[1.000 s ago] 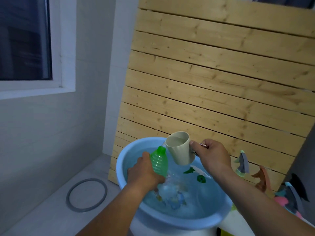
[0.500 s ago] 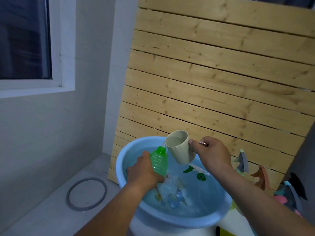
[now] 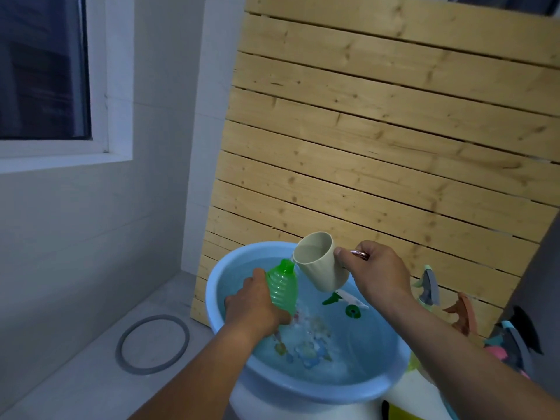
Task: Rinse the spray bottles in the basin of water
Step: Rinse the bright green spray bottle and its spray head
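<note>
My left hand (image 3: 253, 307) grips a green ribbed spray bottle (image 3: 282, 287), without its spray head, tilted over the blue basin (image 3: 318, 392) of water. My right hand (image 3: 375, 272) holds a beige cup (image 3: 321, 263) by its handle, tipped so its rim touches the bottle's open neck. Water splashes below the bottle. A green and white spray head (image 3: 345, 301) floats in the basin.
Several spray bottles (image 3: 427, 286) with coloured trigger heads stand right of the basin. A slatted wooden panel (image 3: 378, 147) leans against the wall behind. A grey ring (image 3: 153, 344) lies on the floor at left. A window (image 3: 45, 68) is at upper left.
The cup has tipped a little further toward the bottle's neck. Both hands stay over the basin in nearly the same place.
</note>
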`<state>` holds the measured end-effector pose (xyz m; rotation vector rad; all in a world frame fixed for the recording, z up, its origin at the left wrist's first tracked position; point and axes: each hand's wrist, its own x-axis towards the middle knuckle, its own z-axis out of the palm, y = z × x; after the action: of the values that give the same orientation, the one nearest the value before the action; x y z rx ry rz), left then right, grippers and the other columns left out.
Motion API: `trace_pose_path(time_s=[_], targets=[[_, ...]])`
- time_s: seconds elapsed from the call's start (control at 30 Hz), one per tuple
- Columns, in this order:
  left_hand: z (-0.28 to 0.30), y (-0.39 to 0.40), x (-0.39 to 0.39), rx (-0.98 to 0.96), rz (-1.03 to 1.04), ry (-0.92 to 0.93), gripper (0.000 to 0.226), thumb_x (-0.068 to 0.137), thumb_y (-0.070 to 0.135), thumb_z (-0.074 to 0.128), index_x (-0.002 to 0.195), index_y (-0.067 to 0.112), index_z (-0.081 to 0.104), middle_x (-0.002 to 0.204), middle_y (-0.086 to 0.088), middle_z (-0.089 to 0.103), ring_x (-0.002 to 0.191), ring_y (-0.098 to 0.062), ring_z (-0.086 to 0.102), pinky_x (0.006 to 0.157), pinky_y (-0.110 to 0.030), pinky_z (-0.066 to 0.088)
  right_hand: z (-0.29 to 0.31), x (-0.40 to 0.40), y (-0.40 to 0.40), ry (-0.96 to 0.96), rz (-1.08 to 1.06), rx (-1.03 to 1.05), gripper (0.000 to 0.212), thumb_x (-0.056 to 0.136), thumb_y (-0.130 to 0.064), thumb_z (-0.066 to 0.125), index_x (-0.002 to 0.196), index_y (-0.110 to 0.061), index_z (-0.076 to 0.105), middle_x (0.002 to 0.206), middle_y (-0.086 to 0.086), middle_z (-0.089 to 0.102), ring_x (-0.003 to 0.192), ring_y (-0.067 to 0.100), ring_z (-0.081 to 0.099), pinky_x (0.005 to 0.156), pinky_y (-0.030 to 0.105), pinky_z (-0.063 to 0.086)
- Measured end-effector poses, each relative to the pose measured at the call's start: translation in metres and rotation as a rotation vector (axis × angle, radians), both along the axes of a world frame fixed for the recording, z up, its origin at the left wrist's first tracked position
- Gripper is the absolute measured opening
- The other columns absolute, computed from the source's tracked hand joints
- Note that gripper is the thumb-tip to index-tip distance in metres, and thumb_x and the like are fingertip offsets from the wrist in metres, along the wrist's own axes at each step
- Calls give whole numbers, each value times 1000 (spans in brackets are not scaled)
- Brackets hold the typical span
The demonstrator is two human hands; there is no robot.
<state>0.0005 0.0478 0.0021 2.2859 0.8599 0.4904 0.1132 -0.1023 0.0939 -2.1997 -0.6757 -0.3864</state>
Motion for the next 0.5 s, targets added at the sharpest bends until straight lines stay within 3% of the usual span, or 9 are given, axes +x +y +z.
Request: trace_pose_path(time_s=[0.5], targets=[[-1,0,-1,0,-17,-2,69,62,46,83,104,27,32,107,5,53,99,-23,59,85,-38,44,3,0,1,-85,-5,-35,40,83,-52,65,61,-19,57,55,-6,56,56,14,48,51,29,35]])
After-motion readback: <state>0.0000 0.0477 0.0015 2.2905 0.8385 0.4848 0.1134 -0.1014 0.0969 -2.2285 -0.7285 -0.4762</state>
